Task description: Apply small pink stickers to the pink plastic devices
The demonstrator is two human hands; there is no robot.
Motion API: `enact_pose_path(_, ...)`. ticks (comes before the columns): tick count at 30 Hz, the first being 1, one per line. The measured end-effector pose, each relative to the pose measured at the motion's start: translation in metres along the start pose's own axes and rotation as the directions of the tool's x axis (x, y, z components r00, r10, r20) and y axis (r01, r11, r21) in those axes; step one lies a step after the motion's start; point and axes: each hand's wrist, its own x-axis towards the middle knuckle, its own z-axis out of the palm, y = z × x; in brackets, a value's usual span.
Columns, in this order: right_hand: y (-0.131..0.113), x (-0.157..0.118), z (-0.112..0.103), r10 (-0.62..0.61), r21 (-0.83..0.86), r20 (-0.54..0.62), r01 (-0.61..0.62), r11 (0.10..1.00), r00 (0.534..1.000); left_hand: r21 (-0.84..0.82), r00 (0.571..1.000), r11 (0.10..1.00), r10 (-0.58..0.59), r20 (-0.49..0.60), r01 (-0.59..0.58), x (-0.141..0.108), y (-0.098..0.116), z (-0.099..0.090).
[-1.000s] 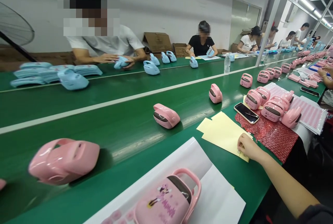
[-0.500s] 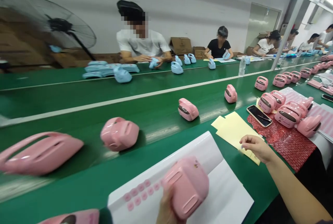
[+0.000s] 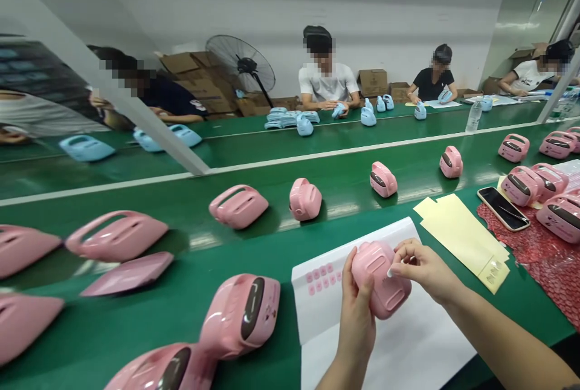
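My left hand (image 3: 357, 311) grips a pink plastic housing (image 3: 379, 275) from its left side, over a white sheet (image 3: 385, 347) with rows of small pink stickers (image 3: 322, 278). At the right edge of the housing, the thumb and forefinger of my right hand (image 3: 419, 266) pinch a tiny pale piece (image 3: 391, 272), too small to name. Yellow sheets (image 3: 462, 236) lie to the right of the white sheet, the nearest one with a small clear label at its end.
Pink housings (image 3: 240, 317) stand at the left, and others (image 3: 306, 199) line the green belt (image 3: 272, 239). A phone (image 3: 502, 208) lies on red wrap (image 3: 544, 263) at the right. Across the belt, people (image 3: 326, 78) handle blue housings (image 3: 304, 125). A bottle (image 3: 473, 115) stands near the divider.
The view has swung left. My right hand has moved from the yellow sheets to the pink housing, which my left hand still holds.
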Motion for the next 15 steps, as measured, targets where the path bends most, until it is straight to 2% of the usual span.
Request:
enact_pose_path(5,0.005,0.001,0.000,0.008,-0.003,0.029,-0.008,1.000,1.000,0.005,1.000,1.000,0.017,-0.013,-0.017,0.001,-0.001,0.000)
enact_pose_path(8,0.009,0.000,0.002,-0.032,-0.057,0.007,0.032,0.998,0.999,-0.009,1.000,1.000,0.009,-0.013,-0.009,0.000,0.000,0.000)
enact_pose_path(11,0.014,-0.002,0.009,-0.181,-0.199,-0.092,0.160,0.967,0.979,-0.014,1.000,1.000,0.009,-0.025,-0.009,-0.001,0.000,0.000)
enact_pose_path(13,0.017,-0.006,0.015,-0.322,-0.296,-0.147,0.269,0.916,0.935,-0.014,0.999,1.000,0.011,-0.052,-0.012,0.000,0.000,0.001)
enact_pose_path(15,0.020,-0.010,0.020,-0.454,-0.348,-0.151,0.382,0.856,0.878,-0.019,0.998,1.000,0.008,-0.070,-0.009,0.000,-0.002,0.000)
